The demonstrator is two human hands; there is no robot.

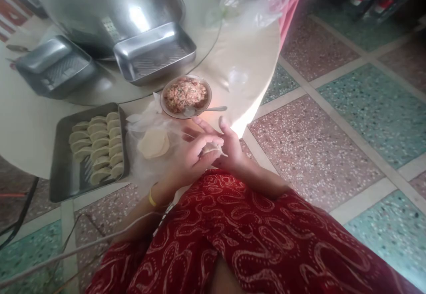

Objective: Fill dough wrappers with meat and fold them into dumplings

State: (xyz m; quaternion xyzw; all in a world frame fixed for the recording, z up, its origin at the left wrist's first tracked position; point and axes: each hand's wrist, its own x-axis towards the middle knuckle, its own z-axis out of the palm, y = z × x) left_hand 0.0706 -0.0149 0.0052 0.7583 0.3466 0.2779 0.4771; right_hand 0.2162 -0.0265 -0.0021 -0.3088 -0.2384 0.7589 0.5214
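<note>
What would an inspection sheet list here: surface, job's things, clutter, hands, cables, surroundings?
Surface: pale tabletop, curved edge.
Job's things: dumplings in baking tray; bowl of minced filling with spoon; round dough wrapper, possibly stacked, on clear plastic.
Clutter: plastic bag; two other metal trays beside large metal pot.
Hands: left hand pinches folded dough; right hand close against it, grip partly hidden.
Cables: pale cord at lower left.
Surroundings: terrazzo floor; blurred red-labelled bottles.
</note>
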